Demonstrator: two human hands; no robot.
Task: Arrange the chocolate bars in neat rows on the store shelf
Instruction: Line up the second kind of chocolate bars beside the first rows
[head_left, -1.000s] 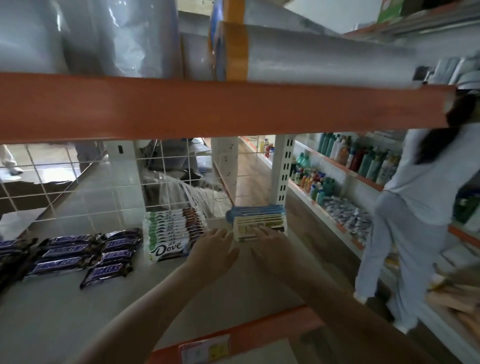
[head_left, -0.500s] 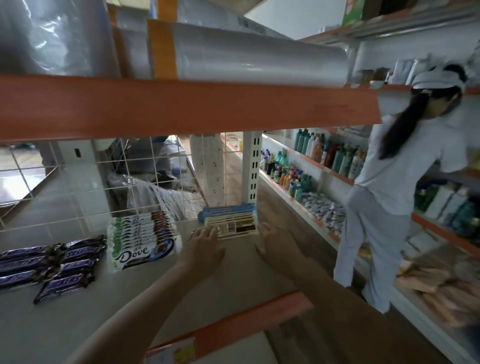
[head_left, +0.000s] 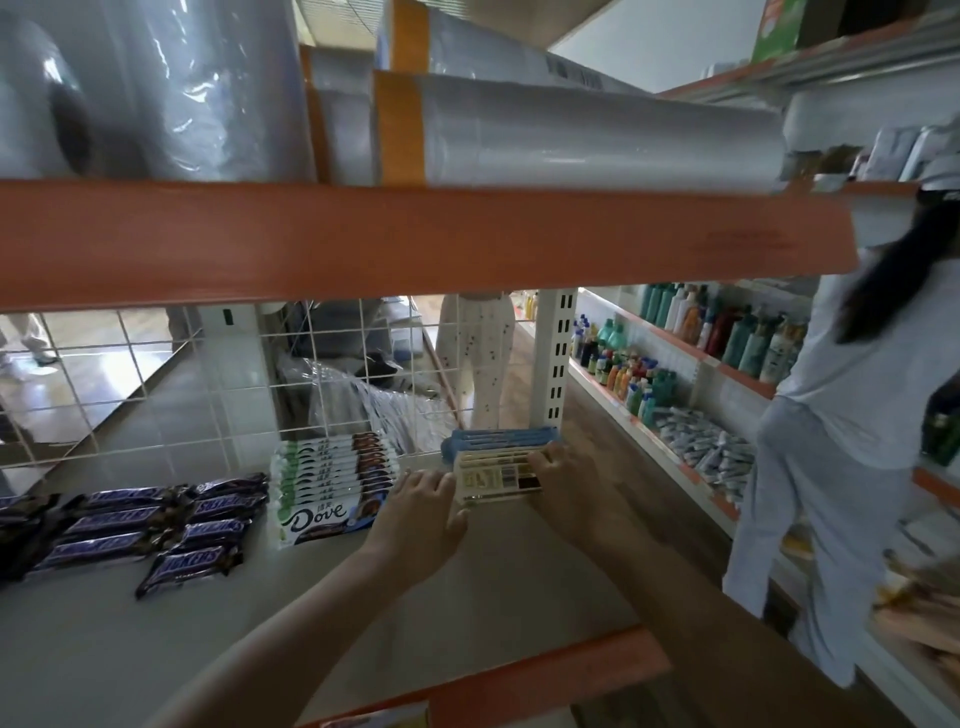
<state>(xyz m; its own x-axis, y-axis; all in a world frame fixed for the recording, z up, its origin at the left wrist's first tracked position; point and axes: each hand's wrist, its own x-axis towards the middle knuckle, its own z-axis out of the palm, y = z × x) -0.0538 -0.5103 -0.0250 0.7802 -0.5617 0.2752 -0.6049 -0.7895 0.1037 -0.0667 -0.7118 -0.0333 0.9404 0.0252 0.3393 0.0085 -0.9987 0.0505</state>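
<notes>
At the bottom of the frame runs the orange front lip (head_left: 545, 680) of the grey shelf (head_left: 156, 644), a price label (head_left: 379, 719) on it too blurred to read. Both forearms reach over it toward frame centre. The left hand (head_left: 423, 512) lies palm down on the shelf, its straight fingers touching the left end of a stack of cream-backed chocolate bars (head_left: 493, 475). The right hand (head_left: 563, 480) rests on the right end of that stack with its fingers curved over the top bar — whether it truly grips I cannot tell. The stack's printed panel and barcode are too small to read.

Just behind the stack, touching it, sits a blue pack (head_left: 501, 440). Left of the hands, a fanned row of Dove bars (head_left: 332, 486) lies face up, the front one reading "Dove". Further left, dark Snickers bars (head_left: 140, 525) lie in loose rows — the nearest one askew.

Behind everything stands a white wire grid (head_left: 156, 374). Across the upper frame an orange beam (head_left: 415, 239) carries rolls of plastic film (head_left: 597, 135). At the right edge a person in light clothes (head_left: 831, 415) faces shelves of bottles (head_left: 727, 332).
</notes>
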